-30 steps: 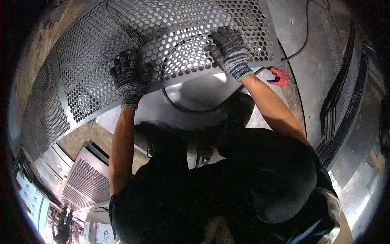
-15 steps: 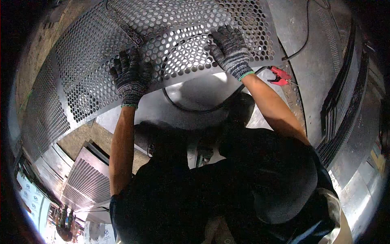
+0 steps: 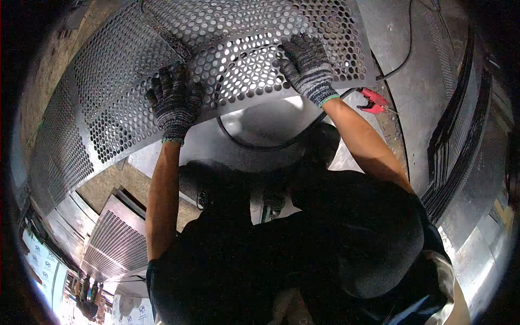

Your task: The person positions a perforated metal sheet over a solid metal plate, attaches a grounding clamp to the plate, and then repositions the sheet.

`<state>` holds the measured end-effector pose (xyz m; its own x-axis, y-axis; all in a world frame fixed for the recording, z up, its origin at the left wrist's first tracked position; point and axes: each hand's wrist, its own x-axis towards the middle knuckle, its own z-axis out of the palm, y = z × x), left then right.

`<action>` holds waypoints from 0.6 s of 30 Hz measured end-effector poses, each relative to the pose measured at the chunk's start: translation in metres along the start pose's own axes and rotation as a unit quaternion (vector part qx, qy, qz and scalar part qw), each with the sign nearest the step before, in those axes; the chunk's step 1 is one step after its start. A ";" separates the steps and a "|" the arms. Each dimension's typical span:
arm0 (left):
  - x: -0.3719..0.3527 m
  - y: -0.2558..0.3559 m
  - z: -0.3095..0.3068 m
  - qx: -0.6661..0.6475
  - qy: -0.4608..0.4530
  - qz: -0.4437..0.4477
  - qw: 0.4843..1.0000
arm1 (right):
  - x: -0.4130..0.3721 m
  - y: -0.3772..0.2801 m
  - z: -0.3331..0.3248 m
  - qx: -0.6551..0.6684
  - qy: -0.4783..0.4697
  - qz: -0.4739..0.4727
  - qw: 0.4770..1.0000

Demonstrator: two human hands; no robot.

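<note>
Both the left hand (image 3: 174,103), left of upper centre, and the right hand (image 3: 311,69), right of it, lie gloved and fingers splayed on a perforated sheet (image 3: 227,47), gripping nothing, their wide spacing apparently meant to steady it. The sheet spreads across the frame's top beneath both palms, its near edge passing by the wrists. Below that edge, at centre, loops a cable (image 3: 262,147), while a red tool (image 3: 372,102) rests off the right corner, perhaps for easy reach.
</note>
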<state>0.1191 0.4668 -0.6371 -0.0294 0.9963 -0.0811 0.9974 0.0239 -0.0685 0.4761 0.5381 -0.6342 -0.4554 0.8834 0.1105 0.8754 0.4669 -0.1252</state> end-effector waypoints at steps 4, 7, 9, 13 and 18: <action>0.004 0.002 -0.013 0.004 -0.034 -0.005 0.999 | 0.001 -0.003 -0.005 0.036 0.022 -0.003 0.999; 0.003 0.010 -0.013 0.013 -0.083 -0.014 0.996 | 0.007 -0.010 -0.018 -0.010 -0.029 0.014 0.999; -0.003 -0.001 0.011 0.027 0.035 0.012 0.999 | 0.006 -0.006 -0.011 -0.010 -0.052 0.015 0.998; 0.000 -0.009 0.012 0.009 0.006 0.031 0.999 | 0.003 -0.003 -0.003 0.026 -0.029 0.030 0.999; 0.002 -0.016 0.033 0.079 0.027 0.052 0.995 | -0.001 -0.006 -0.006 0.015 0.020 0.023 0.999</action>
<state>0.1012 0.4658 -0.6686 0.0811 0.9958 -0.0422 0.9720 -0.0884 -0.2178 0.4725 0.5344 -0.6280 -0.4067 0.9023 0.1431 0.8901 0.4266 -0.1606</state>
